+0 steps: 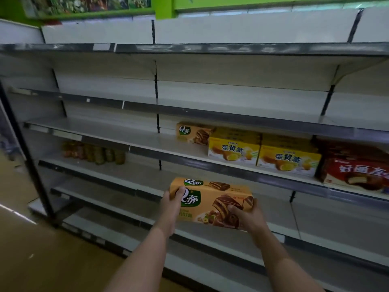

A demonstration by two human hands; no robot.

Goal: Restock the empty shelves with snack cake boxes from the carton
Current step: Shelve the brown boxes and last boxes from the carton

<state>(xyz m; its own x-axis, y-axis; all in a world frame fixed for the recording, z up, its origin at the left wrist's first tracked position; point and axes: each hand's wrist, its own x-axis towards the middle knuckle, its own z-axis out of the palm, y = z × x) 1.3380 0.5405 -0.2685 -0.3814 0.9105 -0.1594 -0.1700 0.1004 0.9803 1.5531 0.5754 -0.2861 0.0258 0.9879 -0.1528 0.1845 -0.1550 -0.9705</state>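
Note:
I hold a tan snack cake box (212, 199) with a green Q logo and chocolate cake picture in front of the shelves, about level with the lower shelves. My left hand (171, 202) grips its left end, thumb on the front. My right hand (245, 216) grips its lower right corner. On the middle shelf (147, 142) stands a matching tan box (193, 133), then two stacks of yellow egg-yolk pie boxes (233, 151) (289, 158), then red chocolate pie boxes (355, 171) at the right. The carton is out of view.
Several jars or packets (94, 153) sit at the back left of the shelf below. The upper shelves (189, 48) and bottom shelves (315, 237) are bare. A black upright post (27, 148) bounds the unit on the left. Tan floor (42, 253) lies at lower left.

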